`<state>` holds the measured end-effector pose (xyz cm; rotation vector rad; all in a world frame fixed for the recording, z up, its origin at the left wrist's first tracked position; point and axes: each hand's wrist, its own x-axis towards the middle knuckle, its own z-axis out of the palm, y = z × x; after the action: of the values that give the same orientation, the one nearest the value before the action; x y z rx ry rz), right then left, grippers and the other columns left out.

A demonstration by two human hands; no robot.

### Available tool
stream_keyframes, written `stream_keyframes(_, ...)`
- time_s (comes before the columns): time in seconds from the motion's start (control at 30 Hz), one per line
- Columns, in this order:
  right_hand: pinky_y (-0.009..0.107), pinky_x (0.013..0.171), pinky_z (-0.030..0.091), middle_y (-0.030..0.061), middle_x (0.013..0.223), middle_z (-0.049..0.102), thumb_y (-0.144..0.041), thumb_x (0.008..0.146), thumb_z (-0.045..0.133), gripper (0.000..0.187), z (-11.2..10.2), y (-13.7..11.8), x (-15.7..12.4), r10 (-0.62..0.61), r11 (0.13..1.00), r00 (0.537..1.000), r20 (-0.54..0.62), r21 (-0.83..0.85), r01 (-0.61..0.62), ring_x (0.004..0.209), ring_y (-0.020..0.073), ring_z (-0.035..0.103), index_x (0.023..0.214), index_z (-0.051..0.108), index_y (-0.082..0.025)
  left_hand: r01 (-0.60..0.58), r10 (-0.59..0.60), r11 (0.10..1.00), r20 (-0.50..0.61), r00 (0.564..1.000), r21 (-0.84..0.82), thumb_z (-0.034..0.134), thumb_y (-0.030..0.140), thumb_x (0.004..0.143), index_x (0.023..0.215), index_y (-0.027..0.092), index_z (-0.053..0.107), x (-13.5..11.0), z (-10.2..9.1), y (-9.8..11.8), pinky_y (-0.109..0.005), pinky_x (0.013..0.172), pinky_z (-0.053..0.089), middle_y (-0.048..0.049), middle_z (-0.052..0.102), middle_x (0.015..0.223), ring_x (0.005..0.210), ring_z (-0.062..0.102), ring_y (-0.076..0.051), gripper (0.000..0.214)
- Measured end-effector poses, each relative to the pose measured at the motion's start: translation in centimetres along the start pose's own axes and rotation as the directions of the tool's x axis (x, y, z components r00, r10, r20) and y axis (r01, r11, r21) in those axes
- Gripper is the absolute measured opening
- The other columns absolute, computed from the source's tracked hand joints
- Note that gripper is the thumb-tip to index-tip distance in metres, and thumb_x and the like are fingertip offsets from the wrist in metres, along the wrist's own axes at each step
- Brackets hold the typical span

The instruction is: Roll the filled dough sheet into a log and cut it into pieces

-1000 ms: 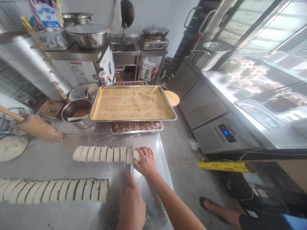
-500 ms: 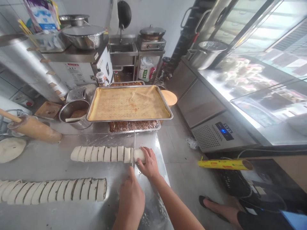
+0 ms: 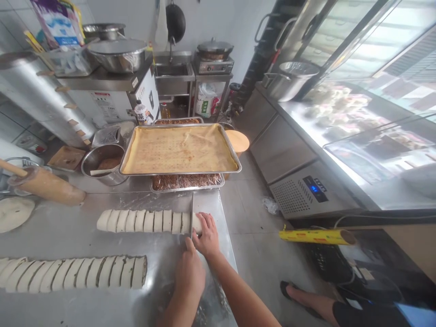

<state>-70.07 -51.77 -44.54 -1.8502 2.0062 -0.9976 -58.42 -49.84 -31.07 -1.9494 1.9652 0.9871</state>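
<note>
My left hand (image 3: 190, 274) is shut on the handle of a kitchen knife (image 3: 192, 217), whose blade stands upright, seen nearly edge-on, in a sliced dough roll. My right hand (image 3: 207, 237) grips the short uncut end of the roll (image 3: 196, 223), just right of the blade. Cut slices (image 3: 143, 221) stand in a row to the left of the knife. A second row of green-flecked slices (image 3: 75, 272) lies nearer me on the steel worktable (image 3: 61, 236).
A rolling pin (image 3: 47, 186) and a round dough sheet (image 3: 13, 214) lie at the left. Beyond the table are a tray of yellow pastry (image 3: 179, 150), a tray of brown filling (image 3: 185, 182) and a steel pot (image 3: 98, 159). A second person's foot (image 3: 299, 297) shows at right.
The knife has gone from tilted to upright and shifted right along the roll, with one more slice apparently cut. My view has drifted, so the scene sits slightly further left.
</note>
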Motion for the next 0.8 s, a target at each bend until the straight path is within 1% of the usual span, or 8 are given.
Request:
stream_keyframes(0.07, 0.065, 0.123, 0.035, 0.0142, 0.143, 0.057, -0.026, 0.091, 0.058, 0.055, 0.0, 0.4, -0.3, 0.006, 0.999, 1.000, -0.004, 0.054, -0.006, 0.139, 0.0342, 0.050, 0.144, 0.048, -0.024, -0.008, 0.009, 1.000, 0.024, 1.000, -0.013, 0.047, 0.009, 0.100, 0.147, 0.010, 0.041, 0.9, -1.1, 0.6, -0.026, 0.083, 0.051, -0.0162, 0.077, 0.107, 0.099, 0.077, -0.022, 0.048)
stream_keyframes(0.1, 0.064, 0.122, 0.038, 0.0152, 0.146, 0.055, -0.027, 0.092, 0.056, 0.056, 0.1, 0.7, -0.4, 0.026, 0.996, 0.999, -0.024, 0.086, -0.024, 0.140, 0.0344, 0.048, 0.148, 0.045, -0.023, -0.012, 0.012, 1.000, 0.032, 0.999, -0.005, 0.046, 0.009, 0.100, 0.148, 0.010, 0.039, 1.0, -1.6, 0.7, -0.027, 0.084, 0.051, -0.0166, 0.077, 0.109, 0.100, 0.077, -0.022, 0.049)
stream_keyframes(0.2, 0.060, 0.113, 0.048, 0.0181, 0.145, 0.054, -0.032, 0.096, 0.053, 0.059, 0.4, 1.6, -0.9, 0.136, 0.976, 0.980, -0.147, 0.188, -0.108, 0.136, 0.0340, 0.051, 0.152, 0.039, -0.021, -0.016, 0.015, 0.999, 0.016, 1.000, 0.039, 0.049, 0.007, 0.098, 0.153, 0.009, 0.033, -0.2, -2.1, 0.4, -0.028, 0.087, 0.050, -0.0182, 0.077, 0.112, 0.102, 0.076, -0.024, 0.058)
stream_keyframes(0.27, 0.058, 0.109, 0.051, 0.0176, 0.139, 0.058, -0.033, 0.097, 0.052, 0.054, 0.6, 1.9, -1.0, 0.186, 0.963, 0.962, -0.198, 0.233, -0.138, 0.129, 0.0323, 0.056, 0.149, 0.042, -0.020, -0.030, 0.029, 0.998, 0.014, 0.999, 0.059, 0.050, 0.006, 0.096, 0.155, 0.007, 0.030, -1.5, -1.9, 0.2, -0.029, 0.087, 0.050, -0.0190, 0.076, 0.112, 0.103, 0.076, -0.025, 0.062)
stream_keyframes(0.37, 0.055, 0.109, 0.052, 0.0153, 0.136, 0.060, -0.033, 0.098, 0.053, 0.046, 0.7, 2.1, -1.0, 0.191, 0.961, 0.966, -0.176, 0.234, -0.148, 0.127, 0.0307, 0.057, 0.143, 0.050, -0.022, -0.059, 0.056, 0.996, 0.038, 0.998, 0.067, 0.047, 0.006, 0.096, 0.155, 0.006, 0.031, -3.1, -1.4, 0.7, -0.029, 0.085, 0.050, -0.0199, 0.076, 0.113, 0.102, 0.076, -0.025, 0.061)
stream_keyframes(0.53, 0.052, 0.109, 0.052, 0.0128, 0.133, 0.063, -0.027, 0.098, 0.051, 0.038, 0.6, 2.2, -0.9, 0.178, 0.967, 0.972, -0.154, 0.213, -0.143, 0.126, 0.0290, 0.059, 0.135, 0.058, -0.025, -0.057, 0.049, 0.996, 0.116, 0.992, 0.066, 0.042, 0.004, 0.096, 0.155, 0.008, 0.032, -3.9, -0.7, 1.8, -0.028, 0.083, 0.049, -0.0188, 0.076, 0.113, 0.104, 0.075, -0.024, 0.060)
stream_keyframes(0.7, 0.049, 0.107, 0.054, 0.0120, 0.129, 0.065, -0.023, 0.095, 0.051, 0.037, 0.4, 2.1, -0.9, 0.178, 0.966, 0.972, -0.152, 0.214, -0.144, 0.124, 0.0276, 0.061, 0.131, 0.059, -0.024, -0.071, 0.061, 0.994, 0.117, 0.991, 0.085, 0.030, -0.003, 0.095, 0.151, 0.009, 0.039, -4.7, -0.4, 1.9, -0.031, 0.080, 0.049, -0.0169, 0.077, 0.109, 0.102, 0.076, -0.026, 0.058)
stream_keyframes(0.8, 0.049, 0.105, 0.055, 0.0123, 0.126, 0.066, -0.022, 0.094, 0.050, 0.036, 0.3, 2.0, -0.8, 0.182, 0.966, 0.970, -0.164, 0.211, -0.146, 0.122, 0.0275, 0.062, 0.129, 0.058, -0.024, -0.073, 0.060, 0.992, 0.122, 0.991, 0.104, 0.030, -0.004, 0.094, 0.149, 0.009, 0.041, -5.1, 0.0, 1.6, -0.031, 0.079, 0.049, -0.0165, 0.076, 0.109, 0.101, 0.076, -0.026, 0.058)
